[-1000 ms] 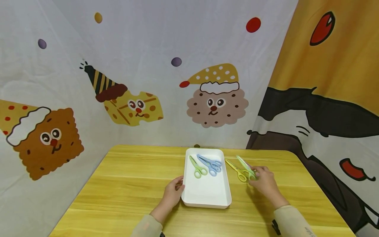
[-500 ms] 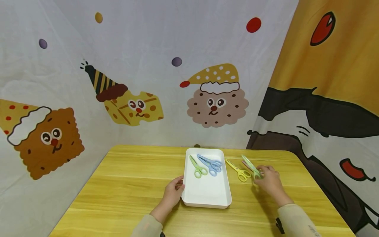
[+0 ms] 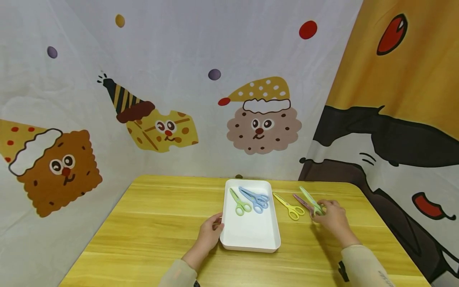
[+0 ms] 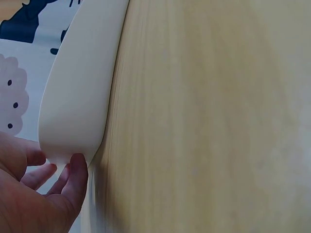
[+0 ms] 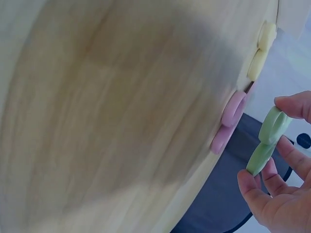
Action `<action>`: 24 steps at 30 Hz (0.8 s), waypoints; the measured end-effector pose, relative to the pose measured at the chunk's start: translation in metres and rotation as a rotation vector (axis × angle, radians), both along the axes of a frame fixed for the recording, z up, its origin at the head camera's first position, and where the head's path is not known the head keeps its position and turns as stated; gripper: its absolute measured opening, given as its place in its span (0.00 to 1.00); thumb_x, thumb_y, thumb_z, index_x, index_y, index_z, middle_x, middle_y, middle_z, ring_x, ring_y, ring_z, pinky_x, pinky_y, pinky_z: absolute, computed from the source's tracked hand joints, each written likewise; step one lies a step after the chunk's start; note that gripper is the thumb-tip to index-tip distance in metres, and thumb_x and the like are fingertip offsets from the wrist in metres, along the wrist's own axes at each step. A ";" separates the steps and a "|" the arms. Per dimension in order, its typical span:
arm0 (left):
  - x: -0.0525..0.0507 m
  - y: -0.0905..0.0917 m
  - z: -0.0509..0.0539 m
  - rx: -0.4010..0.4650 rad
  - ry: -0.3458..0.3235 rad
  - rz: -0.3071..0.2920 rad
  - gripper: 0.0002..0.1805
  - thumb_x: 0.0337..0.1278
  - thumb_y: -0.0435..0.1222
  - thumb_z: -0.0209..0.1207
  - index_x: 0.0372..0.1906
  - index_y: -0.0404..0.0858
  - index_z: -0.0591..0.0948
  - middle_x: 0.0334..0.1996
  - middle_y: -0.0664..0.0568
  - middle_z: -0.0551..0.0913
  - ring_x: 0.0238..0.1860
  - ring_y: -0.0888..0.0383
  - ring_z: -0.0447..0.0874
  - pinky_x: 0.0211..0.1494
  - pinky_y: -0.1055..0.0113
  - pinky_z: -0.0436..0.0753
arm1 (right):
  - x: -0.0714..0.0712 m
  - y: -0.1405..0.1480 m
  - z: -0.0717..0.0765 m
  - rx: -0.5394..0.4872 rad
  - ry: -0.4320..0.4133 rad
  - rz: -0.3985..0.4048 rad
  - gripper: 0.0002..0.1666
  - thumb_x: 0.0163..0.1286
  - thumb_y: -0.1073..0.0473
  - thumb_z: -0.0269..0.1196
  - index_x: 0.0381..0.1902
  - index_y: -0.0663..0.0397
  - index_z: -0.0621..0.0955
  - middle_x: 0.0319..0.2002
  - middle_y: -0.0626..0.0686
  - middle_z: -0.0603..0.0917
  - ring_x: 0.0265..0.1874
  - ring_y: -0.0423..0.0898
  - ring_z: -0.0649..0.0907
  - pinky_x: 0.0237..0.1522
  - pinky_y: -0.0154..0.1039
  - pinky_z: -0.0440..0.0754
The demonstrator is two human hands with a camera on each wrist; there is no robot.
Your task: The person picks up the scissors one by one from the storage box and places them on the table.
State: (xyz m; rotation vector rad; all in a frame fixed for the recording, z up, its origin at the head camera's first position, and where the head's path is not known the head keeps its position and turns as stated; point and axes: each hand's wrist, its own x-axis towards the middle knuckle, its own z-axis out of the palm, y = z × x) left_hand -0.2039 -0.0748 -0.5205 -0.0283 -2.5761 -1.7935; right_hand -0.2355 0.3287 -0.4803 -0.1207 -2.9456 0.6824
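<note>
My left hand [image 3: 209,234] holds the left side of a white tray [image 3: 249,235], with thumb and fingertips on its wall in the left wrist view. In the tray lie green scissors [image 3: 241,208] and overlapping blue scissors [image 3: 254,195], seemingly two pairs. To the tray's right, my right hand [image 3: 335,220] pinches the handles of light green scissors [image 5: 260,156], blades pointing away. Pink scissors [image 3: 302,202] lie on the table just left of that hand, partly hidden by the green pair. Yellow scissors [image 3: 292,210] rest between the pink pair and the tray.
The wooden table [image 3: 157,223] stretches out on both sides of the tray. Behind its far edge hangs a pale curtain [image 3: 179,52] printed with cartoon snacks, and an orange and dark printed part [image 3: 405,99] hangs at the right.
My right hand has moved right with the light green scissors, away from the yellow pair. More of the pink scissors shows now. The left hand and tray have stayed put.
</note>
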 end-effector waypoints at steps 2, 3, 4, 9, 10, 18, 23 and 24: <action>-0.001 0.000 -0.001 -0.005 0.000 0.002 0.21 0.61 0.27 0.55 0.60 0.30 0.74 0.48 0.38 0.79 0.46 0.50 0.79 0.47 0.65 0.82 | 0.000 0.003 0.001 -0.001 -0.008 -0.004 0.34 0.52 0.53 0.69 0.54 0.65 0.75 0.55 0.76 0.66 0.48 0.79 0.66 0.41 0.66 0.72; -0.001 0.000 -0.001 -0.007 0.000 0.002 0.21 0.61 0.27 0.55 0.60 0.30 0.74 0.48 0.38 0.79 0.46 0.50 0.79 0.47 0.65 0.82 | -0.001 0.004 0.002 0.000 -0.009 -0.006 0.34 0.53 0.53 0.70 0.54 0.65 0.74 0.55 0.76 0.66 0.48 0.79 0.66 0.41 0.67 0.72; -0.001 0.000 -0.002 -0.008 -0.002 0.003 0.21 0.61 0.27 0.55 0.60 0.31 0.74 0.48 0.39 0.79 0.46 0.51 0.79 0.47 0.65 0.82 | -0.001 0.006 0.002 0.001 -0.010 -0.008 0.34 0.53 0.53 0.69 0.54 0.65 0.74 0.55 0.76 0.66 0.48 0.79 0.66 0.41 0.67 0.71; -0.001 0.000 -0.003 -0.003 -0.004 0.002 0.21 0.61 0.27 0.55 0.60 0.30 0.74 0.48 0.38 0.79 0.46 0.50 0.79 0.47 0.65 0.82 | -0.001 0.014 0.001 0.003 -0.010 -0.005 0.31 0.54 0.55 0.67 0.53 0.65 0.74 0.55 0.77 0.65 0.47 0.80 0.66 0.38 0.64 0.72; -0.001 0.000 -0.002 -0.001 -0.007 0.003 0.21 0.61 0.26 0.55 0.60 0.30 0.74 0.48 0.38 0.79 0.46 0.50 0.79 0.47 0.65 0.82 | -0.001 0.016 0.001 0.003 -0.014 -0.003 0.30 0.54 0.56 0.67 0.53 0.65 0.74 0.55 0.77 0.65 0.47 0.80 0.66 0.38 0.64 0.72; -0.001 0.000 -0.002 0.000 -0.023 0.009 0.21 0.61 0.27 0.55 0.60 0.32 0.74 0.48 0.41 0.79 0.46 0.51 0.79 0.47 0.65 0.82 | 0.001 0.026 0.002 0.014 -0.026 -0.008 0.31 0.55 0.56 0.65 0.54 0.66 0.74 0.55 0.78 0.65 0.48 0.80 0.65 0.42 0.67 0.70; -0.001 0.000 -0.002 -0.002 -0.023 0.009 0.21 0.61 0.27 0.55 0.60 0.32 0.74 0.49 0.40 0.79 0.47 0.51 0.79 0.47 0.64 0.82 | 0.002 0.031 0.001 0.028 -0.031 -0.017 0.30 0.57 0.56 0.65 0.54 0.68 0.73 0.55 0.79 0.65 0.48 0.80 0.65 0.43 0.66 0.68; -0.001 0.000 -0.002 -0.002 -0.022 0.008 0.21 0.61 0.27 0.55 0.60 0.32 0.74 0.49 0.40 0.79 0.47 0.51 0.79 0.47 0.64 0.82 | 0.002 0.032 0.001 0.030 -0.035 -0.020 0.30 0.56 0.56 0.65 0.54 0.68 0.73 0.55 0.79 0.65 0.48 0.79 0.65 0.42 0.65 0.68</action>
